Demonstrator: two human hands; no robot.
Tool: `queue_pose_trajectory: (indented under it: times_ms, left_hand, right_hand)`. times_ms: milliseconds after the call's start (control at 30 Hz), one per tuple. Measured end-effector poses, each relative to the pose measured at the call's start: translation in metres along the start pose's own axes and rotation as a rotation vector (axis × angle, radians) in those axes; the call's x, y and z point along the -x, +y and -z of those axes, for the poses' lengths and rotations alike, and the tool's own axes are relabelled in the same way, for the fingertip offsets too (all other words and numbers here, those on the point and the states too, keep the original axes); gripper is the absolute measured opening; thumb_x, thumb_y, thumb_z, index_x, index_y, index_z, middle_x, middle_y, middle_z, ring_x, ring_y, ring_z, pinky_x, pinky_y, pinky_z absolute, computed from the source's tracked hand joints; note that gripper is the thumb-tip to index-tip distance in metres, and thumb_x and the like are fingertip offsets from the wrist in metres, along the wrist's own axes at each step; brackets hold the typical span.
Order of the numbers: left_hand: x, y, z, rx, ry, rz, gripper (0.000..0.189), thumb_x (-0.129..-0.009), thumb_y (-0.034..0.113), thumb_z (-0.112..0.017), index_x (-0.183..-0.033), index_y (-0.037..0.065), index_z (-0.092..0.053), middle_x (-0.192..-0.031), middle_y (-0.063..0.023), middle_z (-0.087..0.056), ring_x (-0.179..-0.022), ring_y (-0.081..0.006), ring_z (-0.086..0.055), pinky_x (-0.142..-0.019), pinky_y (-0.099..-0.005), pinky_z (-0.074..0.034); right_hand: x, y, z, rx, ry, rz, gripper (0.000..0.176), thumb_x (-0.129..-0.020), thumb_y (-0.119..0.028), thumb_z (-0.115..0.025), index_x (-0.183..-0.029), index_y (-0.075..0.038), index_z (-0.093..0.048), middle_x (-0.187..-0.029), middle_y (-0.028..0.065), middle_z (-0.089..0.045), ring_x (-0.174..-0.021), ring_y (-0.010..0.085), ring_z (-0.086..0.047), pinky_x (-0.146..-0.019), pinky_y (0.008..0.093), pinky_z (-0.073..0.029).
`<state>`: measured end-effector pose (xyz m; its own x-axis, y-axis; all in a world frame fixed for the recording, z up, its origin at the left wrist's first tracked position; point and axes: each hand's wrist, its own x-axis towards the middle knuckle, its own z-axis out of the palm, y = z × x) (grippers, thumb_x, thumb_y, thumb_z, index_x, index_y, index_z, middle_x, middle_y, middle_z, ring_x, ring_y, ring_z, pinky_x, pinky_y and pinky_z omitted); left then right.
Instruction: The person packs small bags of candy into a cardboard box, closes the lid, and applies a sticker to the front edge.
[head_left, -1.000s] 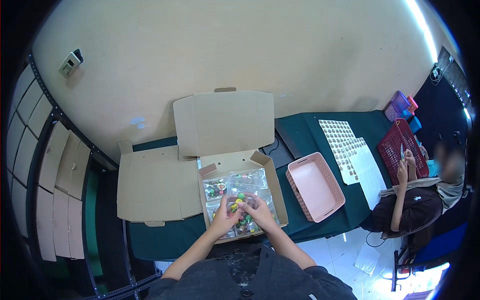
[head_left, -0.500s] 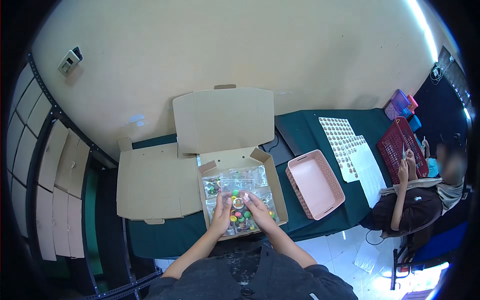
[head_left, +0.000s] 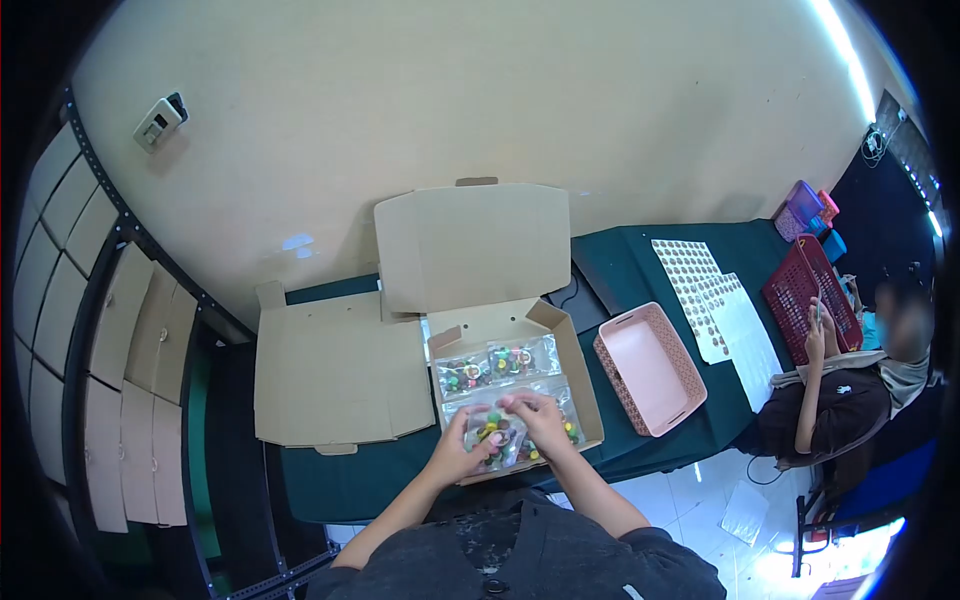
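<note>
A brown cardboard box stands open in front of me, its lid raised against the wall. Inside lie several clear bags of colourful round candies, such as one bag with a round label at the back. My left hand grips the left side of another candy bag over the front of the box. At that bag's upper right, my right hand has its fingers pinched together on the plastic. The fingers partly cover this bag's contents.
A flattened carton lies left of the box on the green cloth. To the right are a pink basket, sticker sheets and a red basket. A seated person is at the far right, beyond the sheets.
The candy bag has gone lower and tilted, and its label no longer faces me. My right hand has shifted to its upper edge. The whole view has swung slightly left.
</note>
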<state>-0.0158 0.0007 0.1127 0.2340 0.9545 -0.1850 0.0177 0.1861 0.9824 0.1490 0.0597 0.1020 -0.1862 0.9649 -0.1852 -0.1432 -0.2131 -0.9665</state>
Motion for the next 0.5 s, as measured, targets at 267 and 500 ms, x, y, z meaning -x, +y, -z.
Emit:
queue_pose_trajectory:
  times_ms: [267, 500]
  left_hand:
    - [0.018, 0.002, 0.071, 0.071, 0.148, -0.174, 0.017, -0.086, 0.017, -0.061, -0.086, 0.0, -0.063, -0.088, -0.0038, -0.063, -0.082, -0.0093, -0.055, -0.077, -0.0239, -0.042]
    - [0.037, 0.023, 0.081, -0.018, 0.16, -0.4, 0.046, -0.087, 0.024, -0.056, -0.126, 0.003, -0.041, -0.123, -0.0114, -0.048, -0.111, -0.0223, -0.048, -0.095, -0.0333, -0.037]
  right_hand:
    - [0.028, -0.019, -0.041, 0.238, -0.393, 0.019, 0.037, -0.094, -0.03, -0.046, -0.106, 0.002, -0.061, -0.094, 0.0073, -0.062, -0.091, 0.0145, -0.055, -0.084, 0.0294, -0.041]
    - [0.052, -0.018, -0.062, 0.139, -0.196, 0.143, 0.04, -0.096, -0.031, -0.04, -0.117, -0.001, -0.055, -0.096, 0.0063, -0.06, -0.088, 0.0126, -0.053, -0.082, 0.027, -0.041]
